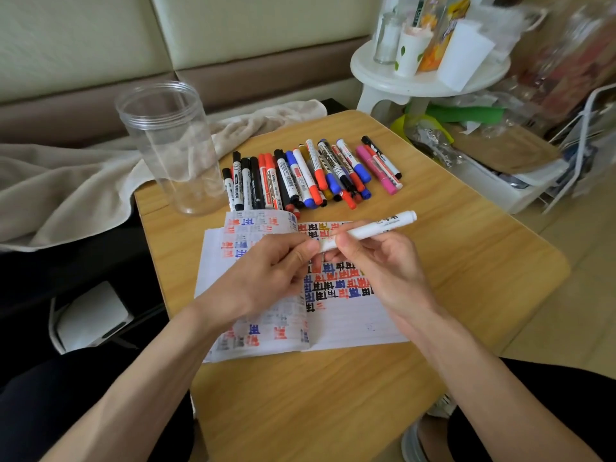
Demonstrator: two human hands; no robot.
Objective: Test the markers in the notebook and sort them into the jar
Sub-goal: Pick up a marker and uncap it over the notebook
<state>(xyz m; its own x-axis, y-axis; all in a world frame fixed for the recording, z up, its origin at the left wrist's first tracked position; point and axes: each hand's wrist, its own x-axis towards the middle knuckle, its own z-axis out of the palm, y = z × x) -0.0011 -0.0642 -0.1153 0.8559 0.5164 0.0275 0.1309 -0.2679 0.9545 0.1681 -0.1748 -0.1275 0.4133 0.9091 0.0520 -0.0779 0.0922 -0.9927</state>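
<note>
Holding the slim white plastic marker (376, 226) takes both hands at this moment. The right hand (383, 261) grips the barrel with its fingers curled round it, and the left hand (266, 271) pinches the near end between thumb and forefinger. The marker hangs in the air just above the open lined paper notebook (350, 315), tilted, with its far end pointing up and to the right. The left fingers cover the near end, so I cannot tell if they sit on a cap or on the bare tip; perhaps it is the step of pulling the cap off.

I judge the marker to be light and stiff, with a smooth round barrel that can slip or roll. A good hold is 1 hand on the middle of the barrel and the other on the cap, pulling straight along its length. An open tip would stain fingers.

The notebook lies flat on the light wooden table (333, 395). Its thin pages are full of red, blue and black test marks, and the left page curls up at the top.

Behind it lies the row of capped markers (310, 175) in black, red, blue and pink, packed close, some lying over others. Just beside this row, the tall clear plastic jar (173, 145) stands upright and looks empty, so the sorting seems hardly begun. Being tall and light, the jar may tip if a marker is dropped against its wall.
</note>
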